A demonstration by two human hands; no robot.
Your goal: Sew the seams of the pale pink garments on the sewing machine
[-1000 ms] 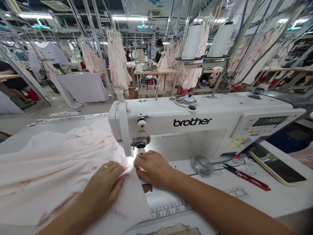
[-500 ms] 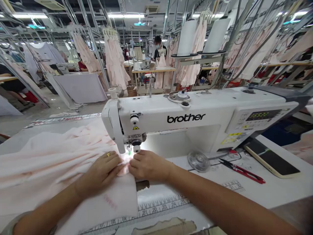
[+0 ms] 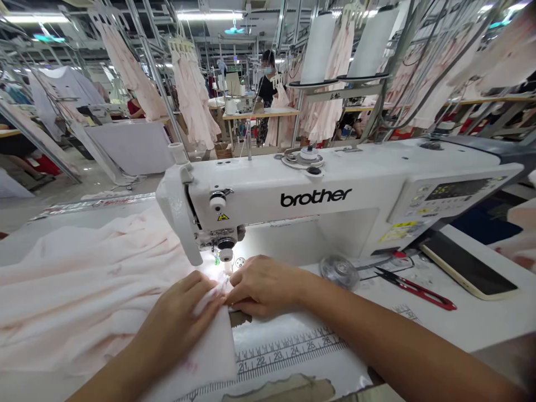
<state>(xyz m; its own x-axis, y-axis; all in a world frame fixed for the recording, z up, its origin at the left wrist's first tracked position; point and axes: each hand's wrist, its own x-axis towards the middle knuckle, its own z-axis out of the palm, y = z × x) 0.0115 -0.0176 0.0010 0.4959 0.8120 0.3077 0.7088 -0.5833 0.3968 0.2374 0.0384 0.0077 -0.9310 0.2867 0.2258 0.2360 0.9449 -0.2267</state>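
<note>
Pale pink fabric (image 3: 104, 268) spreads over the left side of the sewing table, its front part lying flat near the printed ruler. My left hand (image 3: 184, 304) is closed on a gathered fold of this fabric, thumb and fingers pinching it. Just to the right, my right hand (image 3: 262, 285) pinches the fabric's edge, its fingertips meeting those of the left. Both hands are a little in front of the lit needle area of the white sewing machine (image 3: 268, 195). Whether the presser foot touches the fabric cannot be made out.
Red-handled thread snips (image 3: 419, 289) and a phone (image 3: 469, 265) lie on the right. A clear round bobbin-like disc (image 3: 338, 272) sits beside the machine bed. Thread cones (image 3: 318, 50) stand behind. A person (image 3: 267, 84) is at a far table among hanging garments.
Both hands have drawn back slightly from the needle toward me, lifting a fold of the fabric between them. My view has shifted a little.
</note>
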